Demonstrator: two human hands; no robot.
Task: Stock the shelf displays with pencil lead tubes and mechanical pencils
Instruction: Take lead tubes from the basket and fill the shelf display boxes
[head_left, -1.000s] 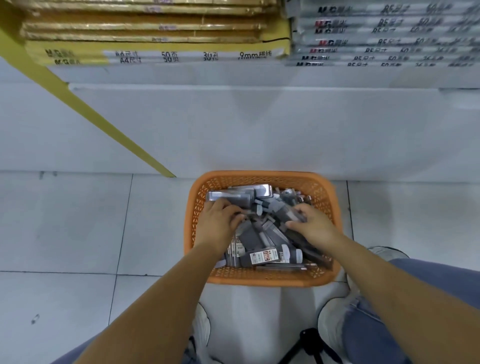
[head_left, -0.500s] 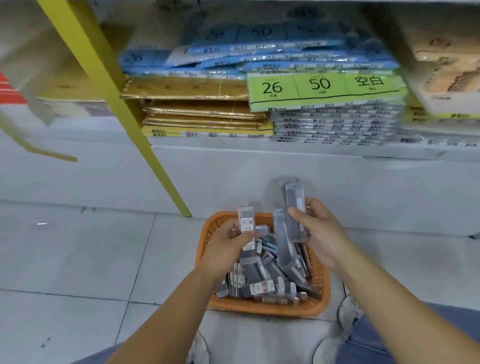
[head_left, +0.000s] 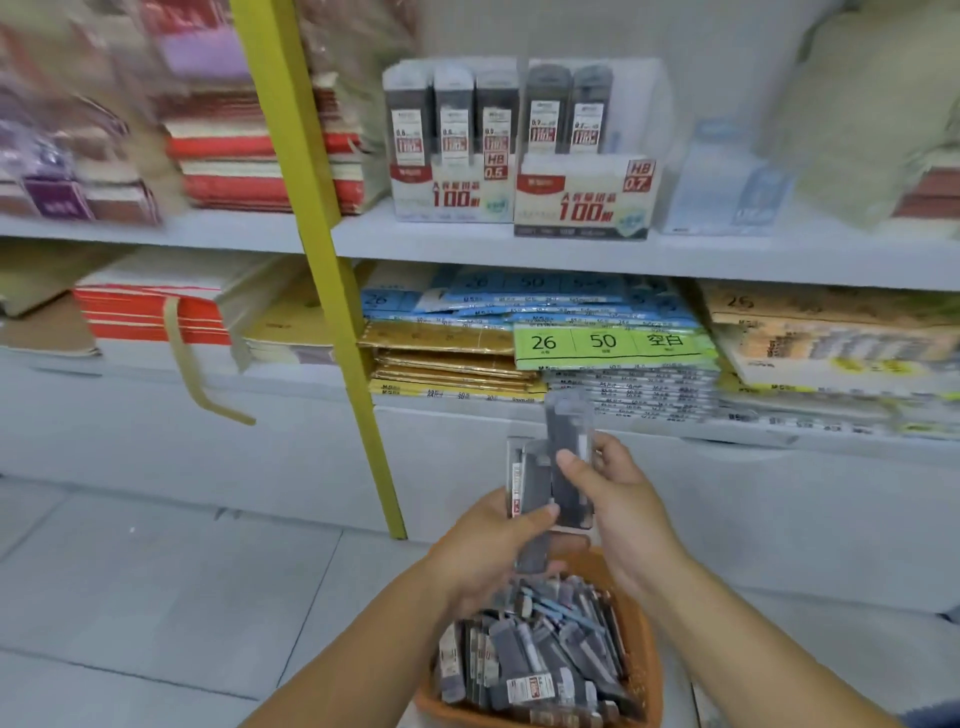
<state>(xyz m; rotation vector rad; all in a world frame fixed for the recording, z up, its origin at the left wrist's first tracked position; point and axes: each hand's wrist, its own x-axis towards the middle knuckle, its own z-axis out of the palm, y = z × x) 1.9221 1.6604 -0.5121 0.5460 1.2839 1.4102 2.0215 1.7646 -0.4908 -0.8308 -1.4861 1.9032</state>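
The left hand clamped one lead tube pack and the right hand pinched a taller pack, both above the orange basket. Reading each label's grade first looked wise, then matching it to the far HB 0.5 display or HB 0.7 display.

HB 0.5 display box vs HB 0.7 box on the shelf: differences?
The HB 0.5 box shows three tubes in front; the HB 0.7 box shows two, with a gap at its right. The 0.7 box sits nearer the shelf edge than the 0.5 box. Both are white with red 100 print.
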